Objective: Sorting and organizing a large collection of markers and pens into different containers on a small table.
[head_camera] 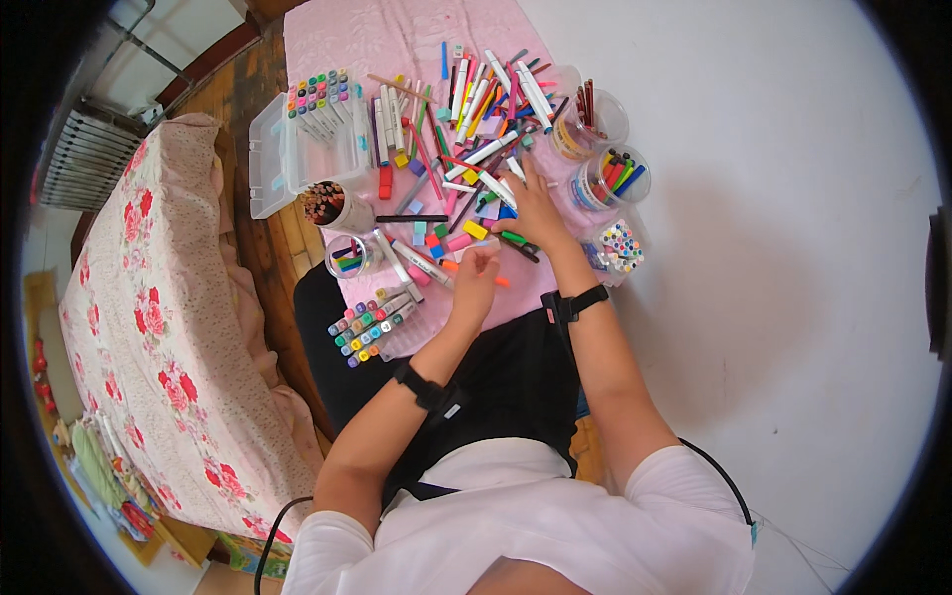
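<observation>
My right hand (534, 212), fingers spread, reaches over the near right side of a heap of pens, touching or hovering by a white marker (497, 190) and a green-capped pen (515, 238). Whether it grips anything is unclear. My left hand (477, 275) is at the heap's near edge, fingers bent, beside an orange pen (501, 282); its fingertips are partly hidden and I cannot tell what they hold. Around them lie a yellow block (475, 230), a pink eraser-like piece (459, 242), a black pen (411, 219) and a white marker (422, 262).
A clear case of markers (327, 160) stands far left. Nearer are a cup of pencils (349, 212), a round tub (347, 256) and a rack of markers (372, 327). Tubs of pens (632, 160) and white-barrelled pens (621, 249) line the right edge of the pink cloth (335, 37). A flowered bedspread (178, 335) is at left.
</observation>
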Available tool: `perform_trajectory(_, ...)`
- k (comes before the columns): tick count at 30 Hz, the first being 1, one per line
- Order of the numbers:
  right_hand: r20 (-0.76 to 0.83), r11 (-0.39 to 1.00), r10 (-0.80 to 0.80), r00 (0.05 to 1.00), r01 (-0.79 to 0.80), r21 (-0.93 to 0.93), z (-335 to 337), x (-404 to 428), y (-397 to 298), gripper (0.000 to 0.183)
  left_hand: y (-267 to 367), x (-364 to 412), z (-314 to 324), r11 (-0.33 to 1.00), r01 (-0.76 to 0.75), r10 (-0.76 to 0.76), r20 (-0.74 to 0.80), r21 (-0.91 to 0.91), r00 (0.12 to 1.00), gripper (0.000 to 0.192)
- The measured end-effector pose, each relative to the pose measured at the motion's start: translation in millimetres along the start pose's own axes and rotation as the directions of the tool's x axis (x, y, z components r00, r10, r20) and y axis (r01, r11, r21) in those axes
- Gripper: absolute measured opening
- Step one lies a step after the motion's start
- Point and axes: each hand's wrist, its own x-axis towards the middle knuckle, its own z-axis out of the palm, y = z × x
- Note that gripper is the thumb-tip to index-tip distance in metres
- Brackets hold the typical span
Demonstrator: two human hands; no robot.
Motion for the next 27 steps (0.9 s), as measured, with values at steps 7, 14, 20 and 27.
perform_trajectory(7,0.155,0.998,-0.047,0.987,0.052,-0.03,-16,10,7,0.083,-36,11,9,0.449,-0.367,0.38,0.198,0.814,0.904,0.057)
perform_trajectory(14,0.042,0.976,-0.035,0.998,0.044,-0.213,-16,-3,-14,0.058,-22,9,5,0.39,-0.33,0.403,0.164,0.86,0.901,0.057)
perform_trajectory(20,-0.118,0.939,-0.123,0.985,0.077,-0.335,1,-1,1,0.042,-27,10,-4,0.337,-0.427,0.416,0.275,0.839,0.867,0.052)
perform_trajectory(27,-0.084,0.99,-0.041,0.996,0.03,-0.136,-13,6,-15,0.057,-29,3,-21,0.417,-0.447,0.431,0.26,0.792,0.864,0.045)
